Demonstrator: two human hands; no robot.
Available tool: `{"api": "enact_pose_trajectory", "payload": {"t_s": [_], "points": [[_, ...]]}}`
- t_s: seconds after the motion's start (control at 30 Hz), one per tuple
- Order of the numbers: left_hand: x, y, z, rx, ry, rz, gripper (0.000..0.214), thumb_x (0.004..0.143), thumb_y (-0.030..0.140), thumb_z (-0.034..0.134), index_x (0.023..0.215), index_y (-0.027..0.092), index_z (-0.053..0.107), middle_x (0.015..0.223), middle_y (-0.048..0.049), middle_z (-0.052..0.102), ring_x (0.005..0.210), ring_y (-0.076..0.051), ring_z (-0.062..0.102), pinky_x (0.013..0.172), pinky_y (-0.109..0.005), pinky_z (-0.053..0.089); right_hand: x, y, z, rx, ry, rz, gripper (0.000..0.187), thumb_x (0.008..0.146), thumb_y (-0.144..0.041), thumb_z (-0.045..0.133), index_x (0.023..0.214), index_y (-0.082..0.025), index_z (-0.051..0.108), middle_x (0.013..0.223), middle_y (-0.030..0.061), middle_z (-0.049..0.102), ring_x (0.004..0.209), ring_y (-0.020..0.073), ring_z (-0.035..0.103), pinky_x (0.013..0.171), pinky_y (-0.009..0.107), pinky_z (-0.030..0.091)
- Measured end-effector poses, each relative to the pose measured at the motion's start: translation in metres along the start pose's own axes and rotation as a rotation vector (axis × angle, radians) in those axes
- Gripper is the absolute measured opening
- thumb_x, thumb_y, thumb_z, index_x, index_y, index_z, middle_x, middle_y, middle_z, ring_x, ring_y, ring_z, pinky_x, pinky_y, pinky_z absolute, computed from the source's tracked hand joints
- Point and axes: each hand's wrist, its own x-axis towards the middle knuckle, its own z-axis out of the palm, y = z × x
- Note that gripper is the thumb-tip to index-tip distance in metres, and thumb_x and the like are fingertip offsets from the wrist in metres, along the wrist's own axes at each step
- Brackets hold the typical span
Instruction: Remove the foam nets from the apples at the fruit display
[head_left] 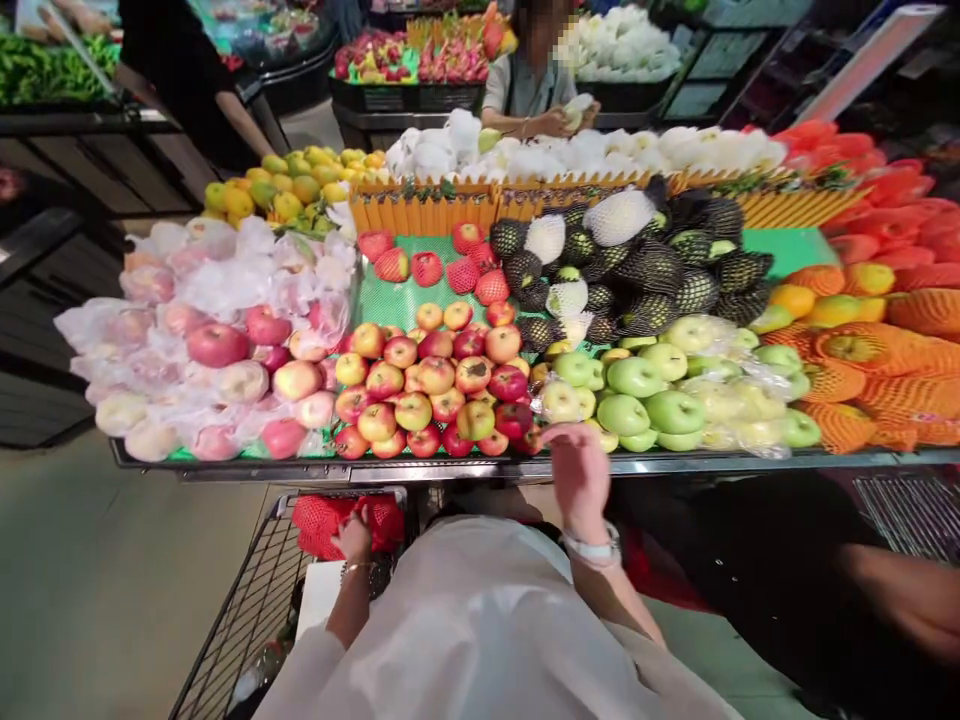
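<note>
Red netting wraps the bundle in the shopping cart, where the left hand rests its fingers against the mesh; I cannot tell whether it grips the bundle or merely steadies it. The right hand is raised at the front edge of the fruit stand, fingers loosely bent and nothing visible in them. Just beyond its fingertips sits a wrapped pale apple, between the red-and-yellow apples and the green apples. Grouping each kind in its own patch probably helps shoppers tell them apart, and the heaps stand close to the edge, presumably for easy reach. Black mesh sleeves and orange foam sleeves likely cushion the fruit against knocks. Serrated orange dividers seem meant to keep the rear pile of white-wrapped fruit from rolling forward
</note>
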Motion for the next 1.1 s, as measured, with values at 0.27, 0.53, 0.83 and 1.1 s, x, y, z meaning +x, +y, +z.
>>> {"api": "enact_pose_trajectory", "payload": {"t_s": [0.27,0.53,0.83,1.1], "points": [[0.018,-0.002,-0.045,0.116,0.333,-0.165,0.017,0.085,0.028,0.053,0.099,0.019,0.057,0.055,0.0034,0.044,0.058,-0.022,0.054,0.064,-0.034,0.042,-0.038,0.046,0.026,-0.055,-0.410,0.255,0.035,0.093,-0.049,0.047,0.084,-0.021,0.064,0.080,0.0047,0.066,0.078,0.0182,0.061,0.074,0.030,0.050],[-0.014,0.156,-0.078,-0.541,0.396,0.488,0.028,0.082,0.042,0.061,0.079,0.022,0.041,0.071,0.0044,0.041,0.060,-0.010,0.041,0.057,-0.020,0.038,-0.032,0.040,0.037,-0.106,-0.538,0.077,0.032,0.098,-0.034,0.043,0.118,-0.024,0.065,0.119,0.0100,0.066,0.119,0.0237,0.057,0.103,0.041,0.044],[-0.025,0.182,-0.037,-0.614,-0.342,0.607,0.027,0.085,0.050,0.042,0.083,0.023,0.038,0.078,-0.0005,0.039,0.070,-0.015,0.040,0.064,-0.027,0.041,-0.025,0.052,0.028,-0.056,-0.412,0.160,0.022,0.087,-0.035,0.056,0.089,-0.018,0.069,0.080,0.0060,0.069,0.070,0.0176,0.061,0.063,0.028,0.052],[-0.034,0.195,-0.059,-0.325,-0.582,0.708,0.027,0.087,0.019,0.043,0.113,0.022,0.047,0.109,-0.0061,0.056,0.099,-0.018,0.053,0.092,-0.032,0.045,-0.030,0.035,0.030,-0.029,-0.633,0.174,0.033,0.092,-0.038,0.050,0.080,-0.016,0.071,0.081,0.0048,0.069,0.079,0.0197,0.059,0.077,0.032,0.050]]}}
